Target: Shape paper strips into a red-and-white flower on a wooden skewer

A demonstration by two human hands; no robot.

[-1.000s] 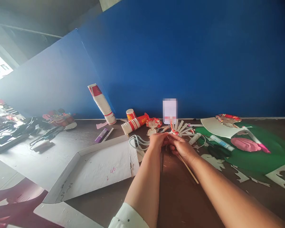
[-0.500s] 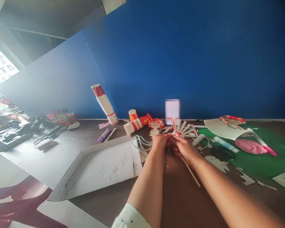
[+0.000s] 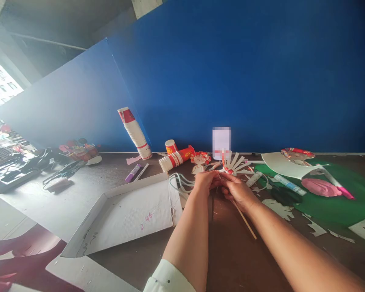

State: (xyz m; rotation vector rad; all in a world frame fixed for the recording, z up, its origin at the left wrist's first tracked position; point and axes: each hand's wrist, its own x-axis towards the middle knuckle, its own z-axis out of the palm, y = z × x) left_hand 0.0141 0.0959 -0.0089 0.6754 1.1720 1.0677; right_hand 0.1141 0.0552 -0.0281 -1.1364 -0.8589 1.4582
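The right hand is gripping a wooden stick. The left hand is meeting it at the fingertips, its grip being hidden. Fringed paper is fanning out just beyond both hands.

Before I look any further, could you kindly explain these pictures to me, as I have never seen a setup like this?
Certainly. There is no machine here: a person works with a bare left hand and right hand. Every picture comes from one camera worn on the head, looking forward and down.

Both hands meet at the base of a fan of white strips with a red centre; the fingers hide the left hand's grip. The right hand holds a thin pale wooden stick.

On the dark brown table lie a shallow white cardboard box to the left and a green sheet to the right. A tall stack of red-and-white paper cups stands farther back.
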